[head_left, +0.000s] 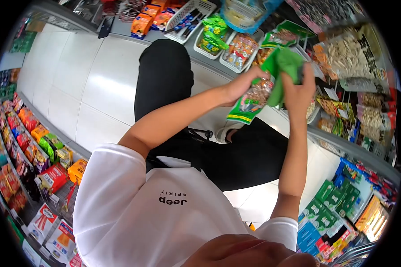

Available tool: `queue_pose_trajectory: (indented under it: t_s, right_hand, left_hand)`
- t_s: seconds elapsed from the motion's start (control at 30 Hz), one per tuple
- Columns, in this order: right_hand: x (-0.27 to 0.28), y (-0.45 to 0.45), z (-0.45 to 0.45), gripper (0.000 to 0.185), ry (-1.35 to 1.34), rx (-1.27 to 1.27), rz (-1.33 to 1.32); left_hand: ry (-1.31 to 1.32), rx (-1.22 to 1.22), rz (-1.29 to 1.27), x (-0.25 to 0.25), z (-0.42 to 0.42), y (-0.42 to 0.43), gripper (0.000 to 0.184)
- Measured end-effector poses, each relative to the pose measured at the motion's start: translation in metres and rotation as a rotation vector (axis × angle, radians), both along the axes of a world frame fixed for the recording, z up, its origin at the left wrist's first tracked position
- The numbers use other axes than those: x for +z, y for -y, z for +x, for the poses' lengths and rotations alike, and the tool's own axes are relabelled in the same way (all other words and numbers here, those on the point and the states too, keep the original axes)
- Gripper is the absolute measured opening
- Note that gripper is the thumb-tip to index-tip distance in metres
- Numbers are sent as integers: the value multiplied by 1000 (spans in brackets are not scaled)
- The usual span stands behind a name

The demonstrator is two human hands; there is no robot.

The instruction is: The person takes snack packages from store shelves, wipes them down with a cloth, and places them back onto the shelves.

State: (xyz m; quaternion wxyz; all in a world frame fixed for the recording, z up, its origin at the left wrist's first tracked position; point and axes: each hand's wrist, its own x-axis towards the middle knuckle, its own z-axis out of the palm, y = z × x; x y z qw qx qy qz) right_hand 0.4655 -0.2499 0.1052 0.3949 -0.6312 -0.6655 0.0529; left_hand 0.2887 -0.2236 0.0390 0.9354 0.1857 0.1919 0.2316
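Note:
My left hand [245,86] grips a green-edged clear snack packet [257,95] with brown, nut-like pieces inside. The packet is tilted in front of my right knee, by the shelf edge. My right hand [298,91] is closed on a green cloth [280,71], which is bunched against the packet's right side. The cloth partly covers the packet. Just beyond my hands, another green-edged packet [284,35] lies on the shelf among the goods.
White baskets hold green snack bags [214,34] and small orange-and-white packets [240,50]. Orange bags [143,23] lie farther left. Large bags of pale seeds [349,55] stand at right. Another snack shelf [71,153] is on my left; green boxes [323,213] are at lower right.

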Motion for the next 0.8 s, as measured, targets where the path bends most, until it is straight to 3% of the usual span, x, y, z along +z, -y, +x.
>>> queue_pose_trajectory:
  t_s: [0.1, 0.2, 0.23, 0.37, 0.47, 0.5, 0.63, 0.8]
  right_hand:
    - [-5, -2, 2, 40, -95, 43, -52]
    - [4, 1, -11, 42, -14, 209, -157]
    - [-2, -1, -5, 37, 22, 153, -107]
    - [6, 6, -4, 32, -583, -28, -511]
    - [17, 15, -24, 42, -895, 110, -634]
    - [20, 16, -31, 45, -959, 140, -629]
    - [21, 15, -34, 49, -1154, 174, -621]
    - [8, 14, -4, 41, -1368, 187, -593]
  left_hand:
    - [-21, 13, -18, 4, 1, 1, 36]
    - [106, 124, -83, -2, 2, -5, 36]
    - [45, 169, -90, 0, 2, -5, 37]
    - [13, 307, 31, 4, -2, -6, 44]
    - [-109, 465, 380, 4, 2, -11, 54]
    - [-119, 446, 488, 4, 0, -16, 65]
    - [151, 449, 413, 3, 0, -19, 72]
    - [-300, 573, 865, -12, 3, -25, 84]
